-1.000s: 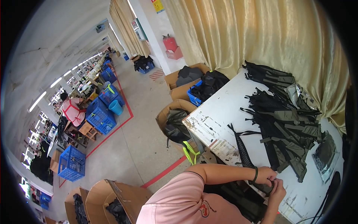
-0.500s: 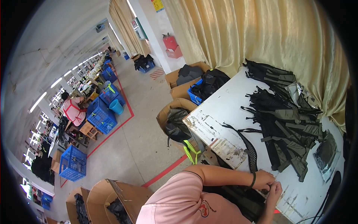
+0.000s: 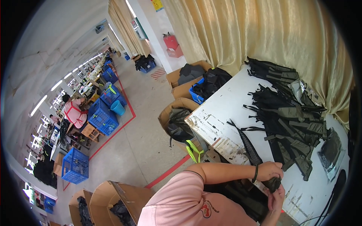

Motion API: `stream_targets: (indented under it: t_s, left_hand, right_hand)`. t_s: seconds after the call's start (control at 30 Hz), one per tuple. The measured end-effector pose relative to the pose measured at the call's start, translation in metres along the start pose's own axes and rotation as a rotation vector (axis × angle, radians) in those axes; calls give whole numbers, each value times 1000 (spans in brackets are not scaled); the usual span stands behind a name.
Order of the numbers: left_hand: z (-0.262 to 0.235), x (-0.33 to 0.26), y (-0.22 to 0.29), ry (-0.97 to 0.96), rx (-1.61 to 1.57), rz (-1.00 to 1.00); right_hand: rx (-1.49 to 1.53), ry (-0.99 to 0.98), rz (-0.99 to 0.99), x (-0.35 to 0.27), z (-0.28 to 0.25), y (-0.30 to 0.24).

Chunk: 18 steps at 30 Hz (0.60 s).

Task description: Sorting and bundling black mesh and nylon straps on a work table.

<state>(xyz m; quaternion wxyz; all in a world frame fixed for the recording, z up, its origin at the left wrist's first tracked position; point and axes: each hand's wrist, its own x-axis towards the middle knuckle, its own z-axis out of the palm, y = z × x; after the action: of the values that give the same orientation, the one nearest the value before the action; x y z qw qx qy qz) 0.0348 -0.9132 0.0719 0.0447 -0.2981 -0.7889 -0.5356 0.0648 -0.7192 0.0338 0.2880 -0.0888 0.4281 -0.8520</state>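
Dark fabric piece (image 3: 273, 184) in both hands

Left hand (image 3: 269, 171) and right hand (image 3: 277, 196) grasp it at the scuffed white table's (image 3: 213, 113) edge. A gold curtain (image 3: 233, 34) hangs behind; the pink shirt (image 3: 171, 199) bears a printed emblem (image 3: 206, 210).

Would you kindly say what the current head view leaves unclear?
Head view: dark olive fabric piece, partly covered by the left hand and right hand.
Head view: rest of the bare right forearm, cut off by the lower edge.
Head view: print on the yellow wall sign, too small.

Head-worn fisheye — down over hands (image 3: 268, 171) and white table (image 3: 223, 102)
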Motion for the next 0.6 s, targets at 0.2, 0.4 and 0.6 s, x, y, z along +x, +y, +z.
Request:
stream_targets:
  t_s: [0.2, 0.4, 0.6]
  left_hand:
    - [-6, 7, 19, -127, -124, 70]
    - [4, 5, 2, -99, 206, -226]
    - [21, 13, -5, -329, 214, -153]
  right_hand:
    - [-364, 192, -130, 6, -21, 7]
    - [-1015, 429, -333, 0, -9, -11]
    - [-989, 290, -339, 0, 20, -25]
